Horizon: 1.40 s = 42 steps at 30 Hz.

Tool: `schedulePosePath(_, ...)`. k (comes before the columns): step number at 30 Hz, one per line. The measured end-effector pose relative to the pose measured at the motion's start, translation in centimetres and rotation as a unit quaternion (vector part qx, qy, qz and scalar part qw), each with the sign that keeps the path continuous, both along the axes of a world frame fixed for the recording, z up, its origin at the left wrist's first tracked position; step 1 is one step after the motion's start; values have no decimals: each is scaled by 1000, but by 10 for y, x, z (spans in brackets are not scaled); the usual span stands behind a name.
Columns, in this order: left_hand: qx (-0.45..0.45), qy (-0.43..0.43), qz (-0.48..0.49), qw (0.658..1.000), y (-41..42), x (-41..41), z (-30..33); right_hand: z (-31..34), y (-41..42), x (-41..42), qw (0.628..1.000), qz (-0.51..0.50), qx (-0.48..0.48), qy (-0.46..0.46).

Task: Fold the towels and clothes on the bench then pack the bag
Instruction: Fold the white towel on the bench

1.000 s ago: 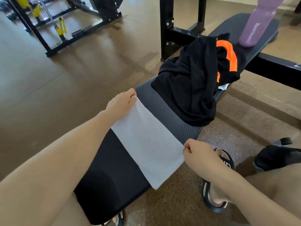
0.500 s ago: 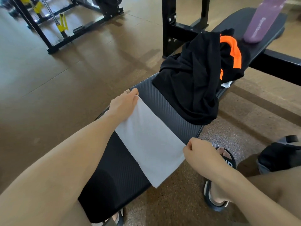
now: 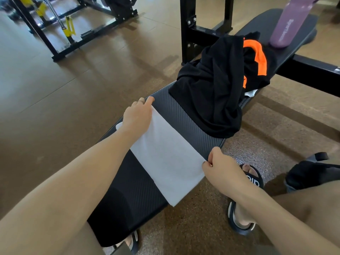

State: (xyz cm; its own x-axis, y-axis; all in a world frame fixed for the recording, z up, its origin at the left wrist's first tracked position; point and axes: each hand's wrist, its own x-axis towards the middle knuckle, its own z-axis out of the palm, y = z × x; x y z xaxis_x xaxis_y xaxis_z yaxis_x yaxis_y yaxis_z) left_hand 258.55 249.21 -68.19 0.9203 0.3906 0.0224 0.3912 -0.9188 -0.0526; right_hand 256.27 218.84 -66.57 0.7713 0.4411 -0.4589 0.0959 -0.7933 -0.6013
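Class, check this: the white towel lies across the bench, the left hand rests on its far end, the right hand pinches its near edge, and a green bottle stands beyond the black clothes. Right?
Not quite: the bottle is purple, not green, as the head view shows. The rest stands: white towel across the bench, left hand on its far end, right hand pinching its near edge, black clothes before the bottle.

I am reaching my left hand point(image 3: 137, 115) forward, fingers lying flat and palm facing down. My right hand point(image 3: 221, 167) is sitting closer to me, thumb and forefinger pinching together, both forearms stretching out bare.
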Motion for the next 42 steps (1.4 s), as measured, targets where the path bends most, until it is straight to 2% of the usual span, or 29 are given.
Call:
schedulePosePath(2,65,-22,-25,997,-6,-6,7,0,-1,0,1000,-3,19,-2)
schedulePosePath(5,31,-80,-115,990,-36,-42,28,-1,-2,1,1000,-11,29,6)
schedulePosePath(6,6,-64,-148,987,-51,-62,31,-2,-3,2,999,-20,35,12)
schedulePosePath(8,-45,35,-181,982,-82,-101,29,-4,-3,4,998,-35,46,28)
schedulePosePath(10,-82,134,-166,974,-101,-128,11,-7,-4,5,997,-43,53,38)
schedulePosePath(11,-85,144,-158,973,-105,-134,2,-9,-5,5,997,-46,56,40)
schedulePosePath(16,-60,113,-159,979,-111,-145,-3,-12,-5,3,995,-62,70,31)
schedulePosePath(19,-72,116,-221,966,-128,-171,2,-10,-5,2,995,-62,75,21)
schedulePosePath(21,-47,118,-244,961,-134,-189,-3,-11,-6,-1,994,-61,81,36)
schedulePosePath(25,0,35,-263,964,-130,-196,-16,-11,-10,-7,992,-55,89,74)
schedulePosePath(29,1,12,-283,959,-130,-204,-14,-8,-17,-9,990,-31,88,107)
schedulePosePath(31,-1,-3,-290,957,-127,-211,-11,-5,-22,-16,996,15,76,53)
schedulePosePath(33,-32,-29,-282,958,-122,-217,-9,-2,-26,-26,985,104,88,-104)
schedulePosePath(35,-87,-59,-258,961,-118,-223,-7,-1,-28,-35,938,238,132,-216)
schedulePosePath(38,-174,-80,-220,956,-116,-228,-1,-15,-24,-38,881,390,73,-256)
schedulePosePath(40,-228,-91,-202,948,-115,-230,3,-28,-19,-35,858,416,43,-299)
schedulePosePath(42,-279,-96,-182,938,-112,-232,5,-35,-15,-29,868,370,98,-316)
